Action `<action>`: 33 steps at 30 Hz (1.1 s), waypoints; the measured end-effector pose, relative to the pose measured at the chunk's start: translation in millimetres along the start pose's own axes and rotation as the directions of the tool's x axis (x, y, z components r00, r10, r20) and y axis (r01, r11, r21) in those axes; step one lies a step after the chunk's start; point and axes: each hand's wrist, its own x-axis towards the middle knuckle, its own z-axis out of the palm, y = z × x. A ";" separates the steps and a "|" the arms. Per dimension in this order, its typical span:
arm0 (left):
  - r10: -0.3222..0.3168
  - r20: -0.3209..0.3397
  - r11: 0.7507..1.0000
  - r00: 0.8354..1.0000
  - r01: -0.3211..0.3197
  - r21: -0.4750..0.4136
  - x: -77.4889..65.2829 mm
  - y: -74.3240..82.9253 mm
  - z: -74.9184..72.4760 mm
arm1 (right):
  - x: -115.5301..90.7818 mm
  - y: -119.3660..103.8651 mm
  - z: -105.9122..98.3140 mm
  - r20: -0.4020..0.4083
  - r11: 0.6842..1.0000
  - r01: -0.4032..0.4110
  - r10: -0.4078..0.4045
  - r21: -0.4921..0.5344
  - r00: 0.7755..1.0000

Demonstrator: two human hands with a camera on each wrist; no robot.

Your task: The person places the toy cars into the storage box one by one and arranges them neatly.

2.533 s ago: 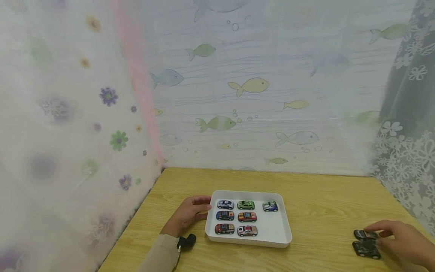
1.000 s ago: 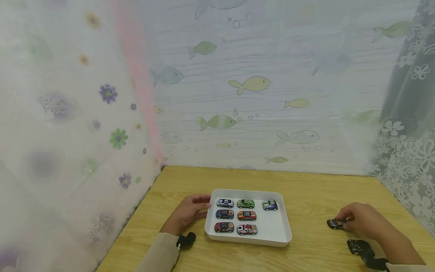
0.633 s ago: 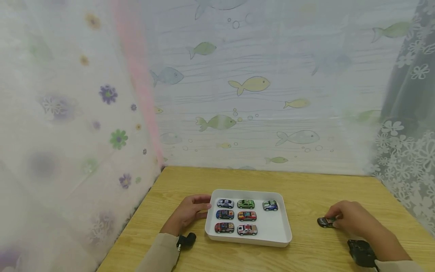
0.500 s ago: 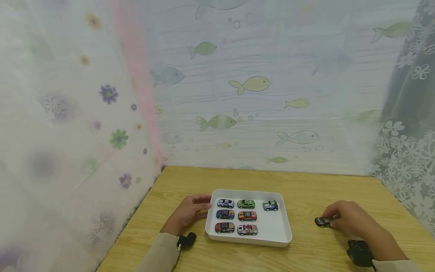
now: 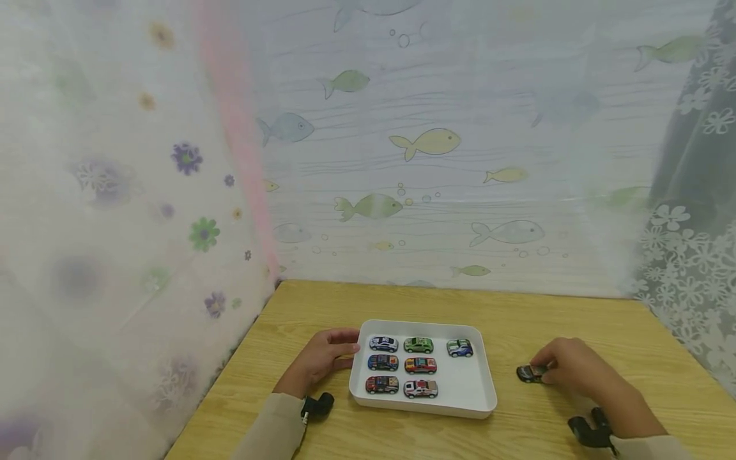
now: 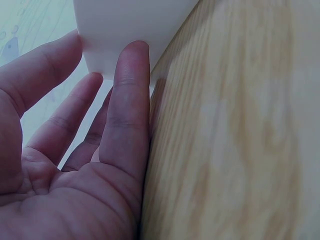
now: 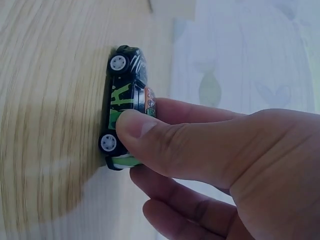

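My right hand (image 5: 581, 367) pinches a small black toy car (image 5: 526, 374) between thumb and fingers, right of the tray. In the right wrist view, this toy car (image 7: 122, 90) shows green markings and silver wheels, its wheels close against the wooden table. My left hand (image 5: 319, 361) rests at the left end of a white tray (image 5: 466, 396). In the left wrist view its fingers (image 6: 127, 100) are fairly straight, their tips against the tray's outer wall (image 6: 125, 30). Several colourful toy cars stand inside the tray, including a green one (image 5: 418, 345) and a blue-and-white one (image 5: 460, 348).
Black wrist cameras sit on both wrists, one by the left sleeve (image 5: 264, 428) and one beside the right forearm (image 5: 629, 409). Wooden tabletop (image 5: 517, 313) extends behind and around the tray. A fish-patterned curtain (image 5: 431, 211) hangs along the back.
My right hand has taken hold of one of two black toy cars at the right and carried it left, towards the tray. The other black car is now hidden near my right wrist.
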 end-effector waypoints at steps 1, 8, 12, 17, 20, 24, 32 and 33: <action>-0.001 0.001 1.000 1.000 0.001 -0.001 0.0 0.0 0.1 | 0.8 -0.9 1.2 -0.001 1.000 0.010 -0.010 0.000 1.000; -0.006 0.004 1.000 1.000 0.006 -0.001 -0.5 0.3 1.1 | 6.6 -8.3 9.7 -0.001 0.999 0.049 -0.049 0.012 0.999; -0.008 0.000 1.000 1.000 0.008 -0.001 -0.4 0.5 0.9 | 8.6 -14.1 13.8 -0.003 0.998 0.062 -0.062 0.018 0.998; -0.006 0.002 1.000 1.000 0.006 0.000 -0.2 0.5 0.0 | 10.5 -24.9 16.3 -0.005 0.999 0.047 -0.047 0.022 0.999; -0.006 0.000 1.000 1.000 0.006 -0.001 -0.2 0.2 -0.6 | 12.0 -29.4 18.4 -0.007 0.999 0.046 -0.046 0.012 0.999; -0.007 -0.007 1.000 1.000 0.007 0.001 -0.6 0.3 -0.9 | 14.8 -29.9 21.2 -0.008 0.999 0.052 -0.052 -0.007 0.999; -0.010 -0.003 1.000 1.000 0.010 0.000 -1.2 0.4 0.1 | 15.5 -25.2 19.8 -0.016 0.995 0.101 -0.102 -0.026 0.995; -0.010 -0.003 1.000 1.000 0.010 0.000 -1.2 0.5 0.1 | 15.5 -25.2 18.8 -0.016 0.995 0.100 -0.101 -0.024 0.995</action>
